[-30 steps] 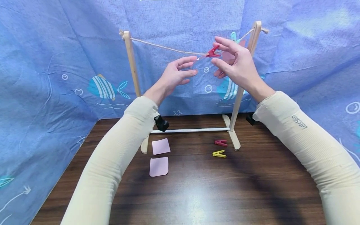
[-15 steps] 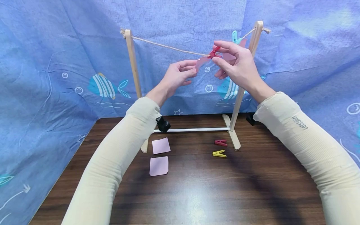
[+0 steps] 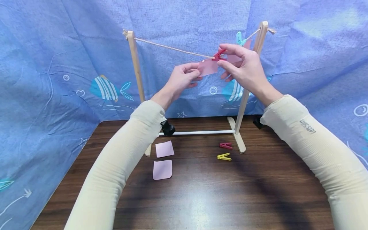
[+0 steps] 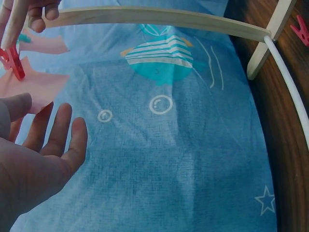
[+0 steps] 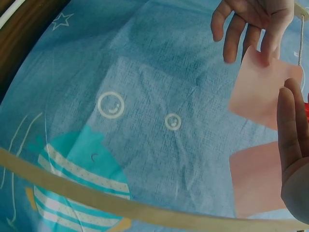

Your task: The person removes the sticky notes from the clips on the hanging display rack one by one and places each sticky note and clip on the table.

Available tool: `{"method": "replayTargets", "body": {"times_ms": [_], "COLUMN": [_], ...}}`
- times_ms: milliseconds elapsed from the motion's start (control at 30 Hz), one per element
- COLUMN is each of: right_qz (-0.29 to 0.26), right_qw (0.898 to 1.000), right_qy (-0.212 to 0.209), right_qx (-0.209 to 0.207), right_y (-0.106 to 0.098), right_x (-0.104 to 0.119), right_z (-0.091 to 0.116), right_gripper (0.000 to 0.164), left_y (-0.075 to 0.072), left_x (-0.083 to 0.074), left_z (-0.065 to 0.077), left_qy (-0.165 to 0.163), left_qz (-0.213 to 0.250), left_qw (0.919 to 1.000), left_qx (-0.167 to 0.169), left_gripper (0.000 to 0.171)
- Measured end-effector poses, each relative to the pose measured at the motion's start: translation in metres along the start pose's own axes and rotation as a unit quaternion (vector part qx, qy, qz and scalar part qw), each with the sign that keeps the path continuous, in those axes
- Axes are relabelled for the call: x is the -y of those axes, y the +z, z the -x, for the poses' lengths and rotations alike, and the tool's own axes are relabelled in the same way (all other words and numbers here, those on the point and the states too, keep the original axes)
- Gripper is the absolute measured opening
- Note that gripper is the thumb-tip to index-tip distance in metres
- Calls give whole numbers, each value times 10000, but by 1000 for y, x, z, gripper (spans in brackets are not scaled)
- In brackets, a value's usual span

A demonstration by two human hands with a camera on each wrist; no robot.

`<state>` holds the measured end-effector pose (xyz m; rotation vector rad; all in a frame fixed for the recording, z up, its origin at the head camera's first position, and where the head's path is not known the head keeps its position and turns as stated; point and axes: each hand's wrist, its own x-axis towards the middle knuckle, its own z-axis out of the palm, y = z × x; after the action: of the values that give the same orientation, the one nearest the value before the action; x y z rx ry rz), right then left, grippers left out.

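Observation:
A red clothespin (image 3: 219, 56) sits on the rope (image 3: 172, 48), at the top edge of a pink paper square (image 3: 209, 68). My left hand (image 3: 181, 78) pinches that paper by its left side, with the thumb (image 4: 19, 106) over it and the other fingers spread. At the clothespin's handles, my right hand (image 3: 244, 65) has thumb and index finger on either side. Behind the right hand hangs another pink square (image 5: 256, 179), held by a turquoise clothespin (image 3: 240, 38) near the right post.
The rope runs between two wooden posts (image 3: 135, 67) joined low down by a white rod (image 3: 201, 132). On the dark table lie two pink squares (image 3: 162, 170), a red clothespin (image 3: 226, 145) and a yellow clothespin (image 3: 224, 157). A blue fish-print cloth (image 3: 184, 95) hangs behind.
The left hand has lowered slightly and turned the paper so its face shows. The right thumb and index finger have drawn closer together around the red clothespin.

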<state>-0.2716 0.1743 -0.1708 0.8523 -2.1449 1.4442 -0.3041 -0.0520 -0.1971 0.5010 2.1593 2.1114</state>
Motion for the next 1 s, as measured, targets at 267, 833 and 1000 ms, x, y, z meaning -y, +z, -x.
{"method": "replayTargets", "body": {"times_ms": [267,833,1000], "right_qz": [729,1669,1628], "right_qw": [9957,9841,9852], "right_qy": [-547,-532,-465], "right_qx": [-134,-286,-261], "right_y": [-4,-6,-6], "right_x": [-1,-2,-2], "right_z": [5,3,2], "right_gripper": [44,39,40], "left_y": [1,0,0], "left_x": [-3,-2,-2], "left_z": [1,4,3], "left_qy": [-28,71,77], "left_qz": [-47,10,3], "left_qw": [10000,10000,10000], "left_qx": [1,13,13], "left_gripper": [28,27,26]}}
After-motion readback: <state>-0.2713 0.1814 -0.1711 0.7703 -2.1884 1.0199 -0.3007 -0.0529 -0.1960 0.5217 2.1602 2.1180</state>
